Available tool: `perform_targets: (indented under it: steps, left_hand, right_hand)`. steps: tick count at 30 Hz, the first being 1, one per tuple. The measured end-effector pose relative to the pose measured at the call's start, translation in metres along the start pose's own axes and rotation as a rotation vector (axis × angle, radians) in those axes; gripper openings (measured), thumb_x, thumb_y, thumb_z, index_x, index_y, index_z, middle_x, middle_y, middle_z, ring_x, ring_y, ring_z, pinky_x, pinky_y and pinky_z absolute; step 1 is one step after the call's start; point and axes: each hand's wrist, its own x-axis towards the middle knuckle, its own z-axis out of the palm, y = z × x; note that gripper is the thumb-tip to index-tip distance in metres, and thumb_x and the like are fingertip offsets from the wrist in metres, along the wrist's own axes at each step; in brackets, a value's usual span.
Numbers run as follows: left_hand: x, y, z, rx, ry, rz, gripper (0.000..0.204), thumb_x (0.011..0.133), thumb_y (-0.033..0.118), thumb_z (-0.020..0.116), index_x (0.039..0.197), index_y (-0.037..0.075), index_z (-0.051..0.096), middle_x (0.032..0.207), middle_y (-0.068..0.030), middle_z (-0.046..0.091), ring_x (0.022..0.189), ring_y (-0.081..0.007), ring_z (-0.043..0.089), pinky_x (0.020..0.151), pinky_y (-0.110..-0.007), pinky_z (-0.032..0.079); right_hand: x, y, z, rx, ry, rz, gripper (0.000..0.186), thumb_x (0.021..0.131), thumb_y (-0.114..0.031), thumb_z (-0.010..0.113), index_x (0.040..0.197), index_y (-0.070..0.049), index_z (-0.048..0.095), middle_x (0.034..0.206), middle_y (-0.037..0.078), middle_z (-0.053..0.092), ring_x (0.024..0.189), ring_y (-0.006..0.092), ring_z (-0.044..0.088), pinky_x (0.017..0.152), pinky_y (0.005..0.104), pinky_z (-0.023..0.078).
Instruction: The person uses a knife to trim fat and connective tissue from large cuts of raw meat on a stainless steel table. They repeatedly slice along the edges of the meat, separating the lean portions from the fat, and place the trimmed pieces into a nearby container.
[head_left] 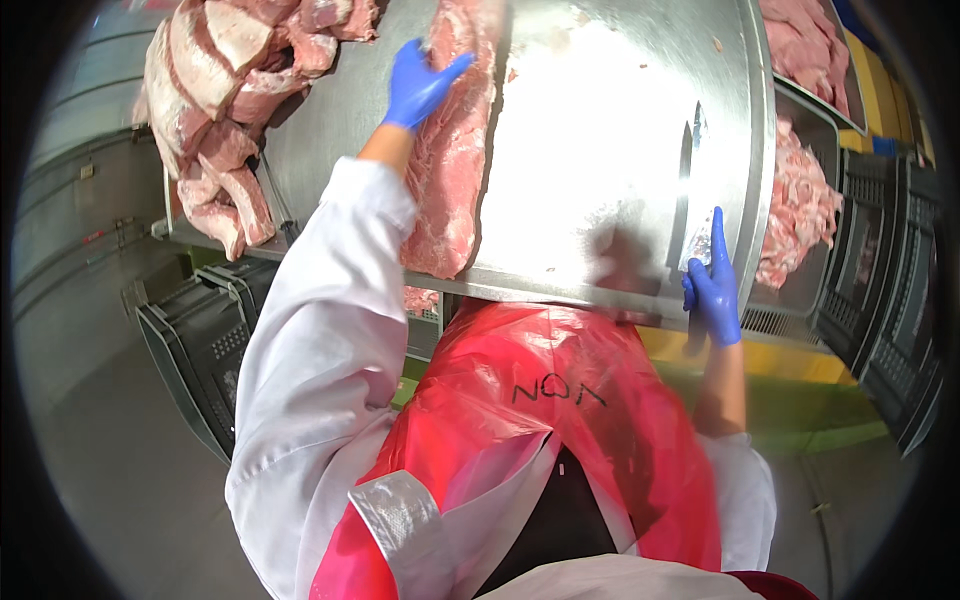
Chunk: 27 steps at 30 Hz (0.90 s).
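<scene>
A long pale-pink slab of raw meat (pixel 445 190) lies lengthwise on the metal work table (pixel 345 100), left of its middle. My left hand (pixel 420 82), in a blue glove, rests on the slab's far part, thumb spread out across it. At the table's right edge is a knife (pixel 698 170), its blade pointing away from me; glare blurs its outline. My gloved right hand (pixel 714 290) is at the knife's near end, index finger stretched along its right side and thumb apart. The hand does not appear wrapped around the knife.
A heap of large meat cuts (pixel 225 90) sits at the far left of the table. On the right, a tray of meat (pixel 805 50) and a bin of trimmings (pixel 795 205) adjoin the table. Black crates (pixel 205 350) stand low at left, with more black crates (pixel 880 270) at right.
</scene>
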Motion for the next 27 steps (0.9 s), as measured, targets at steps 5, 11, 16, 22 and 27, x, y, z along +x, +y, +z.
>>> perform_targets:
  steps: [5,11,16,22,27]
  left_hand:
    - [0.09,-0.027,0.029,0.467,-0.128,0.019,0.041,0.081,0.033,0.076,0.099,-0.002,0.067,0.089,-0.0161,0.072,0.085,-0.0301,0.069,0.08,-0.042,0.054]
    - [0.104,-0.048,-0.066,-0.85,-0.163,-0.275,0.022,0.088,0.004,0.058,0.109,-0.001,0.063,0.095,-0.0064,0.065,0.071,-0.0112,0.054,0.066,-0.026,0.047]
    - [0.056,0.047,-0.115,-0.747,-0.277,-0.24,0.013,0.091,0.01,0.059,0.102,0.008,0.066,0.067,0.0056,0.051,0.054,-0.0068,0.047,0.048,-0.023,0.037]
    - [0.071,0.091,-0.101,-0.344,-0.242,-0.113,0.011,0.088,0.012,0.059,0.086,0.005,0.067,0.072,-0.001,0.061,0.06,-0.0118,0.054,0.054,-0.031,0.042]
    - [0.065,0.041,-0.11,-0.59,-0.226,-0.15,0.008,0.087,0.01,0.058,0.09,0.007,0.065,0.069,0.0024,0.056,0.059,-0.0084,0.051,0.052,-0.027,0.04]
  right_hand:
    - [0.045,-0.028,0.015,-0.082,-0.054,-0.102,0.084,0.095,0.005,0.045,0.164,-0.026,0.009,0.072,-0.004,0.046,0.057,0.0056,0.041,0.048,0.0214,0.04]
    - [0.108,-0.035,0.073,-0.292,-0.143,-0.216,0.082,0.094,-0.004,0.051,0.164,-0.023,0.011,0.094,0.008,0.065,0.065,0.0112,0.057,0.058,0.0277,0.051]
    - [0.249,-0.086,0.199,-0.225,-0.258,-0.313,0.077,0.098,-0.014,0.054,0.162,-0.03,0.014,0.073,0.009,0.063,0.059,0.0152,0.059,0.06,0.0337,0.054]
    - [0.453,-0.186,0.28,-0.719,-0.22,-0.344,0.05,0.087,-0.015,0.059,0.134,0.0,0.052,0.089,0.026,0.071,0.081,0.0384,0.071,0.069,0.045,0.057]
    - [0.325,-0.177,0.258,-0.854,-0.511,-0.422,0.072,0.09,-0.017,0.053,0.157,-0.016,0.025,0.093,0.018,0.07,0.078,0.028,0.068,0.074,0.0376,0.055]
